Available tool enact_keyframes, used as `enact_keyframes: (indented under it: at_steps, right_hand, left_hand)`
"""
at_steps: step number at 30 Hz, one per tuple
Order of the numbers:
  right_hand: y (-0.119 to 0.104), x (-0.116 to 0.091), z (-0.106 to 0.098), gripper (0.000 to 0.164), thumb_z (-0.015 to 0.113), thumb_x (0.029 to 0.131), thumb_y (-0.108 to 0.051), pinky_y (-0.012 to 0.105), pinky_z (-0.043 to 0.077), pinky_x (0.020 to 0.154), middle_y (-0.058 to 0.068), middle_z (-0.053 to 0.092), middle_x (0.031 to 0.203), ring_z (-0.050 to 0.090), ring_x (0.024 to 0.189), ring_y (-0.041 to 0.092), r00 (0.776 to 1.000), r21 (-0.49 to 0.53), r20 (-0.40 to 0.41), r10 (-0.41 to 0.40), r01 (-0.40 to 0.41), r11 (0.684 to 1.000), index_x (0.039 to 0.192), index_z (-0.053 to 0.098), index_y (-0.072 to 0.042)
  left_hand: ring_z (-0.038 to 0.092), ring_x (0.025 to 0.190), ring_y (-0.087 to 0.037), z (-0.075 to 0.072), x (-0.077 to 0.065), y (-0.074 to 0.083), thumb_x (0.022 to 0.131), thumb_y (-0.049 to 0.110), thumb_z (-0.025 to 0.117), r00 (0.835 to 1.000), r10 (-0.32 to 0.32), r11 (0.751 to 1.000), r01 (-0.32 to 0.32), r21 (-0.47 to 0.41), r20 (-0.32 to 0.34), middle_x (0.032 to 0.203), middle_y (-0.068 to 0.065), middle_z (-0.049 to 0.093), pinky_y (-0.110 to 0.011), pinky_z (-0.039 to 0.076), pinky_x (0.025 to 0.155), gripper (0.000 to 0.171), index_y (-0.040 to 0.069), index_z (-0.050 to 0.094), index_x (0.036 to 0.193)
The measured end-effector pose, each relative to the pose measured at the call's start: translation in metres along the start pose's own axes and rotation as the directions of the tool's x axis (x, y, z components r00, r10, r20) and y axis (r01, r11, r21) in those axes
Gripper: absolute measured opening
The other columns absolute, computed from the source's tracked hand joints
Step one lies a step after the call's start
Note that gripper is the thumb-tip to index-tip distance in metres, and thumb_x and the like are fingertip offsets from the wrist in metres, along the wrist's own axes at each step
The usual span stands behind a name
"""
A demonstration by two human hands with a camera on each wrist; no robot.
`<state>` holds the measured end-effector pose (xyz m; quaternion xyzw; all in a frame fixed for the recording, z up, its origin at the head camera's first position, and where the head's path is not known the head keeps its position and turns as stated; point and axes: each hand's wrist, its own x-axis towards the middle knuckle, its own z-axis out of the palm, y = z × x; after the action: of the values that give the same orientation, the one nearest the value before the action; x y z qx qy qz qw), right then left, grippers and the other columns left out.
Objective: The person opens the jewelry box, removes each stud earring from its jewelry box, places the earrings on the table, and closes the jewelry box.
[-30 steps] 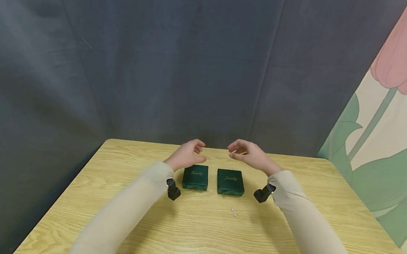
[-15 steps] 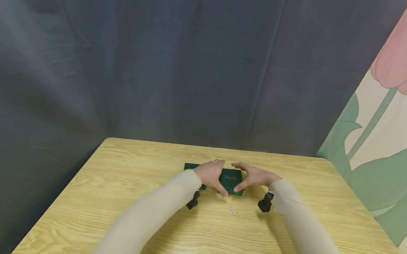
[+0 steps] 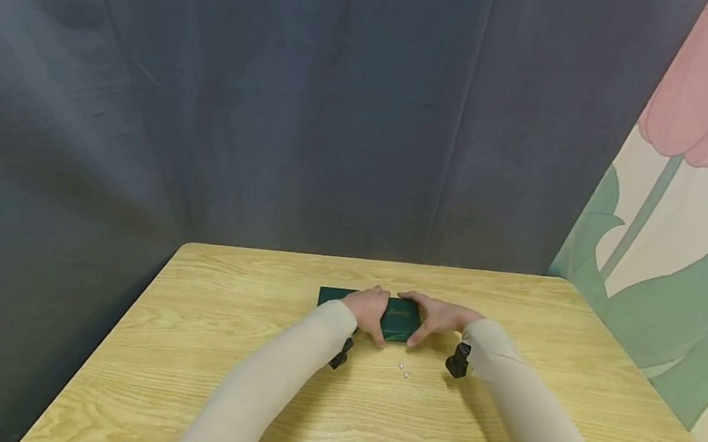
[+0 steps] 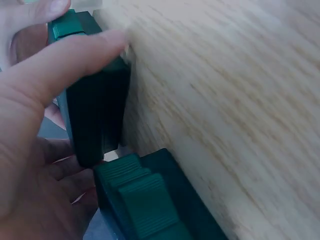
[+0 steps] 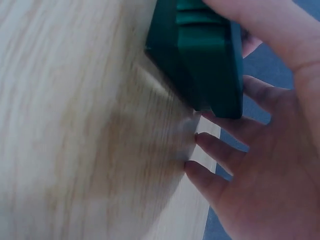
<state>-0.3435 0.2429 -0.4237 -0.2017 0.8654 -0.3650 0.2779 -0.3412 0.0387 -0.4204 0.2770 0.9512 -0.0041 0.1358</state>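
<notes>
- Since a second ago both hands have dropped from above the far edge of the boxes onto the right-hand green box; half a second ago they were already there, and they have only closed in a little since.
- Left hand (image 3: 369, 310): lies on the left side of the right green jewelry box (image 3: 401, 315), thumb on its near edge, fingers curled over the top. In the left wrist view the thumb (image 4: 60, 60) presses along the box's near side (image 4: 95, 120). It is holding the box.
- Right hand (image 3: 440, 316): lies on the right side of the same box, thumb down at the near right corner, fingers over the far edge. In the right wrist view the thumb crosses the box (image 5: 200, 55) and the fingers (image 5: 225, 145) spread below it, near the table top. It is also holding the box.
- Right green jewelry box: sits flat on the wooden table (image 3: 194, 347), about the middle, gold lettering showing between the two hands.
- Left green jewelry box (image 3: 332, 295): just beside the held one, on its left, mostly hidden behind the left wrist; only its far left corner shows from the head. The left wrist view shows its ridged side (image 4: 145, 200) close to the held box; whether they touch I cannot tell.
- Two small pale beads (image 3: 403, 370): lie on the table just near of the held box, between the wrists.
- Black wrist cameras (image 3: 458, 362): hang under both beige sleeves.
- Backdrop: dark grey cloth (image 3: 276, 104) behind the table; a tulip mural (image 3: 673, 204) on the right.
</notes>
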Motion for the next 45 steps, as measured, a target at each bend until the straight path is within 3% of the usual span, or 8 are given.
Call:
enact_keyframes:
  at_steps: [7,11,19,27,36,40,45]
  right_hand:
    - [-0.002,-0.004,0.001,0.104,0.086,0.072,-0.021,0.054,0.032,0.106,0.018,0.03,0.151,0.035,0.134,0.037,0.998,-0.033,-0.031,-0.052,0.051,0.998,0.153,0.022,-0.008]
    - [-0.009,-0.008,-0.002,0.102,0.086,0.073,-0.026,0.057,0.032,0.106,0.019,0.033,0.149,0.035,0.134,0.04,0.989,-0.105,-0.07,-0.131,0.123,0.987,0.151,0.024,-0.004]
    - [-0.044,-0.023,-0.012,0.094,0.081,0.079,-0.026,0.057,0.031,0.107,0.018,0.035,0.146,0.042,0.127,0.035,0.953,-0.12,-0.106,-0.282,0.27,0.955,0.15,0.025,-0.002]
    - [-0.082,-0.039,-0.008,0.093,0.083,0.076,-0.03,0.054,0.037,0.104,0.01,0.043,0.138,0.046,0.121,0.029,0.931,-0.161,-0.157,-0.33,0.305,0.939,0.148,0.03,-0.009]
    - [-0.109,-0.044,0.019,0.098,0.087,0.071,-0.031,0.051,0.039,0.104,0.008,0.044,0.14,0.048,0.124,0.026,0.919,-0.211,-0.19,-0.347,0.307,0.928,0.148,0.031,-0.006]
    - [-0.108,-0.043,0.03,0.097,0.087,0.071,-0.031,0.049,0.039,0.104,0.007,0.044,0.141,0.047,0.125,0.025,0.92,-0.207,-0.173,-0.353,0.316,0.926,0.147,0.033,-0.006]
    - [-0.1,-0.041,0.045,0.096,0.085,0.074,-0.033,0.051,0.04,0.102,0.009,0.043,0.141,0.046,0.124,0.026,0.931,-0.184,-0.11,-0.347,0.324,0.928,0.148,0.03,-0.004]
  left_hand:
    - [0.048,0.129,-0.021,-0.002,-0.001,-0.002,0.07,0.053,0.081,1.0,0.018,1.0,-0.018,-0.025,-0.004,0.149,-0.008,0.037,-0.035,0.044,0.102,0.105,0.01,0.029,0.151]
    - [0.042,0.135,-0.023,-0.013,-0.006,-0.006,0.072,0.049,0.081,0.998,0.052,0.996,-0.054,-0.065,-0.024,0.154,-0.011,0.029,-0.036,0.042,0.103,0.105,0.009,0.026,0.152]
    - [0.048,0.118,-0.019,-0.044,-0.036,-0.023,0.073,0.039,0.082,0.979,0.15,0.963,-0.177,-0.204,-0.14,0.142,-0.01,0.037,-0.033,0.045,0.096,0.101,0.007,0.026,0.151]
    - [0.048,0.11,-0.017,-0.063,-0.077,-0.037,0.075,0.034,0.081,0.957,0.176,0.915,-0.246,-0.321,-0.232,0.136,-0.007,0.038,-0.035,0.046,0.093,0.1,0.01,0.023,0.152]
    - [0.047,0.116,-0.02,-0.057,-0.117,-0.048,0.073,0.031,0.083,0.943,0.175,0.886,-0.276,-0.374,-0.282,0.14,-0.008,0.037,-0.038,0.046,0.093,0.098,0.006,0.027,0.15]
    - [0.046,0.118,-0.022,-0.046,-0.125,-0.049,0.073,0.027,0.084,0.939,0.174,0.871,-0.288,-0.399,-0.298,0.137,-0.009,0.039,-0.04,0.045,0.095,0.095,0.005,0.03,0.147]
    - [0.049,0.116,-0.021,-0.026,-0.13,-0.048,0.072,0.027,0.085,0.951,0.159,0.862,-0.264,-0.432,-0.265,0.134,-0.009,0.04,-0.039,0.046,0.095,0.095,0.005,0.031,0.147]
